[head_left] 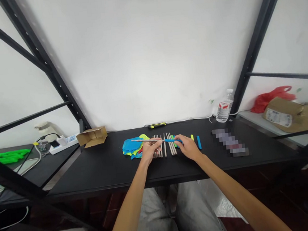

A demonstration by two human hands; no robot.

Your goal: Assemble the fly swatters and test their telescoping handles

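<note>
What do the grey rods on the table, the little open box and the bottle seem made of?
Grey rods: probably metal, smooth, judging by their silvery look, though coated plastic is possible.
Open box: matt cardboard, by its plain brown walls and folded flaps.
Bottle: likely clear, glossy plastic, being see-through.

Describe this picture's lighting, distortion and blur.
Head view: white wall bright and fairly even, floor below the black table dim; head view: rack posts splay outward toward the top, probably wide-angle stretch; head view: a pixelated patch hides something on the table; head view: left hand and right hand show no obvious motion blur.
</note>
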